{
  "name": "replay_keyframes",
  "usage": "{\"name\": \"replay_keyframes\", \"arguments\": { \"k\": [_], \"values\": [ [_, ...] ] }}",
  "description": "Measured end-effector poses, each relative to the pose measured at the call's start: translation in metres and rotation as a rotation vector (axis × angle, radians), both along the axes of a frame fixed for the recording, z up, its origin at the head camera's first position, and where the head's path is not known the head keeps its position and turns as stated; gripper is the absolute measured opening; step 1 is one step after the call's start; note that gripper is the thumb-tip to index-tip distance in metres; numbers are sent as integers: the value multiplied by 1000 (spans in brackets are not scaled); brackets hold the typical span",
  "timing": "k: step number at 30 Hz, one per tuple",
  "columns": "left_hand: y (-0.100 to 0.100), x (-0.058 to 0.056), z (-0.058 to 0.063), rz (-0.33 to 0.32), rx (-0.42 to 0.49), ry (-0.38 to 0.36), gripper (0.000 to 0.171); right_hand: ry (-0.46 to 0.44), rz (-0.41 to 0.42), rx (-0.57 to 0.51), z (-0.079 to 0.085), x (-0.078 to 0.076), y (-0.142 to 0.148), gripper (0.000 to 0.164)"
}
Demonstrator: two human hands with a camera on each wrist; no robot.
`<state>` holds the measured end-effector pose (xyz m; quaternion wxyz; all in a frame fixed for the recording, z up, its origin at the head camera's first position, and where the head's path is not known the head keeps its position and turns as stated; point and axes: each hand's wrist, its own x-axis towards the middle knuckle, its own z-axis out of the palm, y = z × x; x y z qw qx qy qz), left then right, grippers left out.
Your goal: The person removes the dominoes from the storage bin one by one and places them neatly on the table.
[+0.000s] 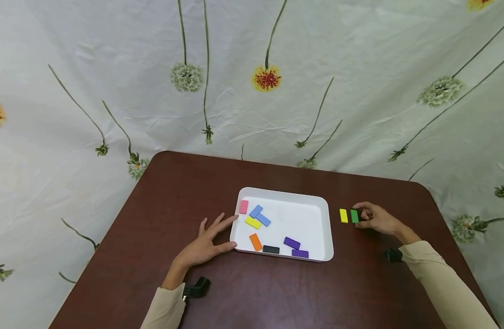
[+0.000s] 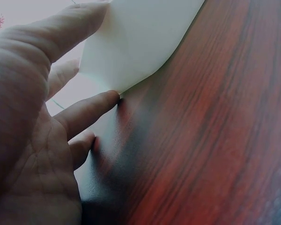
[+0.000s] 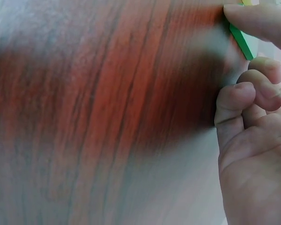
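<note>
My left hand (image 1: 202, 246) is spread at the left side of a white tray (image 1: 318, 201), its thumb and index fingertip touching the rim. In the left wrist view the straight fingers (image 2: 91, 112) meet the outer wall of the tray (image 2: 136, 42). To the right of the tray, my right hand (image 1: 375, 219) pinches a small green block (image 1: 354, 216) by its two short ends, thumb near and index finger far. The other fingers (image 3: 236, 96) are curled. Just left of the green block lies a yellow block (image 1: 343, 215) on the table.
Inside the tray lie a pink block (image 1: 243, 207), two light blue blocks (image 1: 263, 220), a yellow block (image 1: 253, 222), an orange block (image 1: 255, 242), a black block (image 1: 270, 249) and two purple blocks (image 1: 292, 242). Flowered cloth (image 1: 235, 114) hangs behind the brown table (image 1: 186, 183).
</note>
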<state>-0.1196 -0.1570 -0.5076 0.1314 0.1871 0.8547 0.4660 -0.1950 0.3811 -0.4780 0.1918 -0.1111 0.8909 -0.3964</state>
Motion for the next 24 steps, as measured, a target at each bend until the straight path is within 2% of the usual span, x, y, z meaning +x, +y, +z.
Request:
{"name": "replay_keyframes", "arguments": {
  "k": [5,12,20,24],
  "values": [
    [0,0,0,-1,-1,-3,76,14,-10,-17,3,0,1,59],
    [-1,0,2,5,-15,-8,76,115,-24,-63,16,-8,-11,45],
    [-1,1,3,-1,-8,-6,76,146,98,-155,24,-18,-41,34],
    [-2,1,2,-3,-3,-2,76,140,139,-166,28,-20,-55,31]
  ]
}}
